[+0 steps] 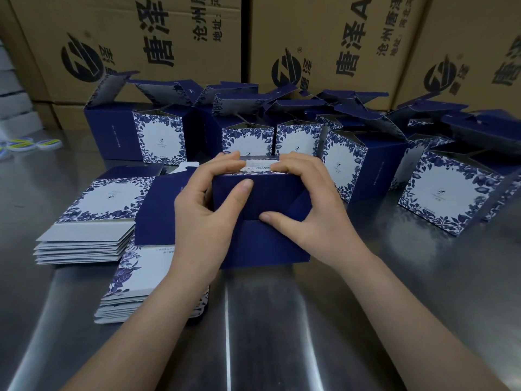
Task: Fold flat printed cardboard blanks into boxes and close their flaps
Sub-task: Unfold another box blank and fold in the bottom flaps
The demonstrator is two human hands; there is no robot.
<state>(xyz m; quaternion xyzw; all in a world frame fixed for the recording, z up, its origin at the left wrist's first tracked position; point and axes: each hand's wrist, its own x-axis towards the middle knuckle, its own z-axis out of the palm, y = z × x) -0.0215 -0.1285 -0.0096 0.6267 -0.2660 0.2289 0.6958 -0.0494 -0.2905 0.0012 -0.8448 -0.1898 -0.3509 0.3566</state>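
Head view: I have the box (282, 193) on the table (267, 320), dead centre, flapped end facing me. My left hand (203, 218) and right hand (313, 204) both grip it, fingers (225, 162) curled over its far top edge, thumbs pressing the flaps (262, 244). The seam runs left-right just under my right thumb, so I judge that thumb tucks next.

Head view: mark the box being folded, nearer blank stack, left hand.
box being folded (277, 190), head view, blue flap
nearer blank stack (146, 266), head view, top sheet
left hand (203, 218), head view, its back
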